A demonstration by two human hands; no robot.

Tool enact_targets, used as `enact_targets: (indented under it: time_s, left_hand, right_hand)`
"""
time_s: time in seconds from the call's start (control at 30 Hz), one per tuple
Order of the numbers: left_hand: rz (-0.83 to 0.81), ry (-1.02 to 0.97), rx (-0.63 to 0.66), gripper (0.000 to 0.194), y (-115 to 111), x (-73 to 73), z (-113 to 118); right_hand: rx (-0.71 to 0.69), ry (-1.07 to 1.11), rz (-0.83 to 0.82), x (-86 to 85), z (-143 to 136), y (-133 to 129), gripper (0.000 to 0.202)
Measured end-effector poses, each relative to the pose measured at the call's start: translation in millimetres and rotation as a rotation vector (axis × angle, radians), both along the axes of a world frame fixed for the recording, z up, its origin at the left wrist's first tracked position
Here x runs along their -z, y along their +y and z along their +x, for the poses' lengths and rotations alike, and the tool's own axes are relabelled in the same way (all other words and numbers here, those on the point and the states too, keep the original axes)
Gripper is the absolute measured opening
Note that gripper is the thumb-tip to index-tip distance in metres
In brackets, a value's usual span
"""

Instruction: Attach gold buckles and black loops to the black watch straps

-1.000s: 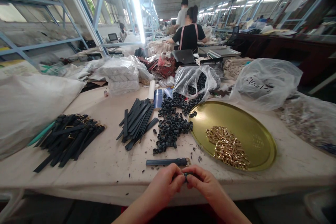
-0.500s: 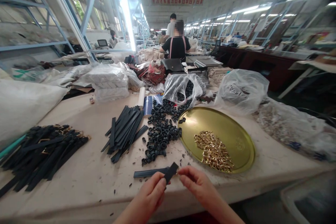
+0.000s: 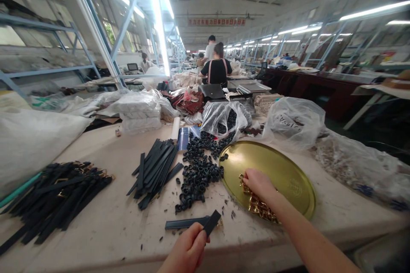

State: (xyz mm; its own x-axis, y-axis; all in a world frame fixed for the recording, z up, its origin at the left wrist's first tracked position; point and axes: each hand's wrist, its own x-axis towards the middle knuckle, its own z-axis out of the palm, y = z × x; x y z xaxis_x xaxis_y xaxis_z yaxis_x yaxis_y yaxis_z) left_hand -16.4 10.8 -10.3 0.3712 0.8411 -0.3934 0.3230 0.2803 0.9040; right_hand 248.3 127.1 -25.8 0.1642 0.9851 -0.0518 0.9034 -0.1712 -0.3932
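1. Fingers of the left hand (image 3: 191, 245) clasp a dark strap (image 3: 213, 222) above the table (image 3: 105, 226).
2. Fingers of the right hand (image 3: 259, 182) bend over gold buckles (image 3: 256, 206) on the tray (image 3: 273, 153); whether they pinch one, I cannot tell.
3. Another strap (image 3: 182, 224) lies on the table, just beyond the held one.
4. Black loops (image 3: 196, 184) lie heaped between the tray and a pile of loose straps (image 3: 157, 171).
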Motion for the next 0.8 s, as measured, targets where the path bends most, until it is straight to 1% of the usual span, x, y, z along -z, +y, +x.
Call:
enact_targets:
  time_s: [0.1,0.17,0.23,0.33,0.37,0.4,0.47,0.5,0.53,0.6,0.67,0.73,0.8]
  left_hand:
    - [0.019,-0.010,-0.007,0.030,2.2,-1.2,-1.0]
    - [0.042,-0.034,-0.028,0.031,6.3,-1.2,2.7]
    - [0.059,-0.075,-0.059,0.031,11.6,-0.3,9.3]
    - [0.109,-0.114,-0.105,0.029,18.4,2.9,18.8]
    - [0.130,-0.117,-0.123,0.029,19.6,4.2,20.4]
    - [0.150,-0.117,-0.138,0.029,20.2,5.2,20.7]
    - [0.184,-0.099,-0.160,0.029,19.2,5.7,17.9]
    - [0.201,-0.072,-0.168,0.027,18.0,4.9,15.3]
    - [0.219,-0.032,-0.173,0.025,16.5,3.5,12.2]
    - [0.244,0.050,-0.167,0.021,13.5,-0.2,6.3]
    - [0.254,0.083,-0.138,0.021,10.8,-2.7,1.7]
    - [0.246,0.084,-0.113,0.025,7.8,-2.2,-1.7]
    - [0.212,0.092,-0.103,0.028,3.7,1.5,-5.0]
  right_hand:
    - [-0.013,0.102,0.036,-8.9,1.8,-9.1,0.008]
    - [-0.046,0.211,0.054,-15.7,-5.8,-22.0,0.009]
    - [-0.103,0.351,0.038,-19.3,-23.6,-38.9,0.010]
    - [-0.175,0.583,-0.032,-16.1,-62.0,-66.9,0.013]
    - [-0.189,0.714,-0.055,-13.4,-75.0,-75.7,0.015]
    - [-0.186,0.911,-0.083,-10.5,-86.8,-83.7,0.016]
    - [-0.151,1.222,-0.128,-6.2,-105.1,-97.0,0.016]
    - [-0.126,1.329,-0.156,-5.3,-111.2,-102.3,0.016]
    - [-0.104,1.386,-0.187,-5.3,-115.6,-106.6,0.017]
    - [-0.062,1.444,-0.263,-7.2,-119.8,-112.8,0.025]
    - [-0.001,1.466,-0.293,-8.8,-120.4,-116.4,0.026]
    - [0.094,1.475,-0.255,-7.4,-119.7,-118.0,0.026]
    - [0.216,1.531,-0.190,-3.8,-118.8,-118.4,0.028]
